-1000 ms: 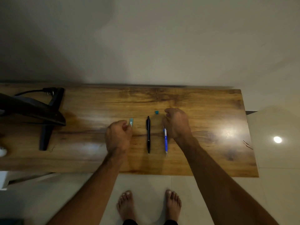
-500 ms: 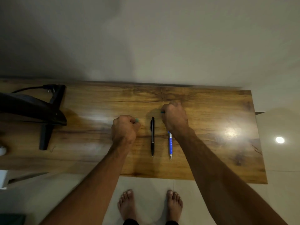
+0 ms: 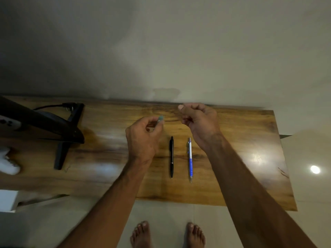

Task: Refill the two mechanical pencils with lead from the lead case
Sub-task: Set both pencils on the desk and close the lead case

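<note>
My left hand (image 3: 143,138) is raised over the wooden table (image 3: 247,133) and pinches a small teal lead case (image 3: 160,119) at its fingertips. My right hand (image 3: 200,122) hovers just to the right of it, thumb and fingers pinched together. The small blue cap is not visible on the table and seems to be hidden inside those fingers. A black mechanical pencil (image 3: 171,156) and a blue-and-silver mechanical pencil (image 3: 190,158) lie side by side on the table below my hands, tips pointing toward me.
A black monitor stand (image 3: 60,140) with a cable stands at the table's left end. A white object (image 3: 9,163) lies at the far left edge. A wall runs along the table's back edge. My bare feet (image 3: 141,233) are on the tiled floor.
My right hand reached the small blue cap beyond the pencils, then lifted away. Both hands have risen off the table and come closer together. The pencils have not moved.
</note>
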